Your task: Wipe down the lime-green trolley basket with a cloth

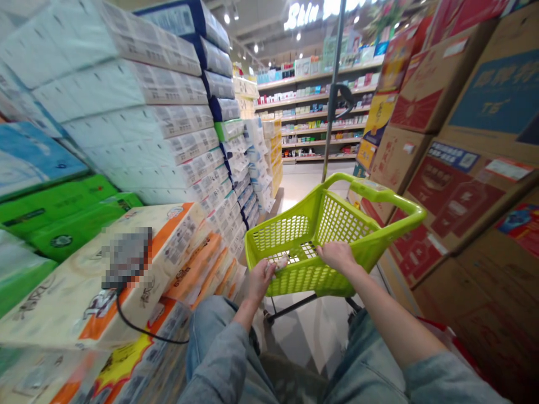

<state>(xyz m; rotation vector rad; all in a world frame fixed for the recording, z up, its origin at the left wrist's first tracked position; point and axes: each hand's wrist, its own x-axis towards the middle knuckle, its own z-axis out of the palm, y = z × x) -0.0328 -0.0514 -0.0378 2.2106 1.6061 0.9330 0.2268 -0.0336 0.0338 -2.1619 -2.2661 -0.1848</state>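
Observation:
A lime-green plastic shopping cart (290, 280) stands in front of my legs, its raised handle off to the right. My right hand (339, 257) is closed over the near rim of its basket. At the same rim, farther left, my left hand (258, 282) has its fingers bent together around a small whitish thing (282, 261). What that thing is cannot be made out. Mesh walls and a slatted floor show inside the basket. A grey pole (332, 101) with a dark bracket rises beyond the cart.
Stacked tissue packs (185, 106) line the left side. A blurred-out dark device (127, 257) with a black cable lies on a cream-and-orange pack (54, 297). Cardboard cartons (455, 196) wall the right. Stocked shelves (311, 101) stand at the aisle's far end.

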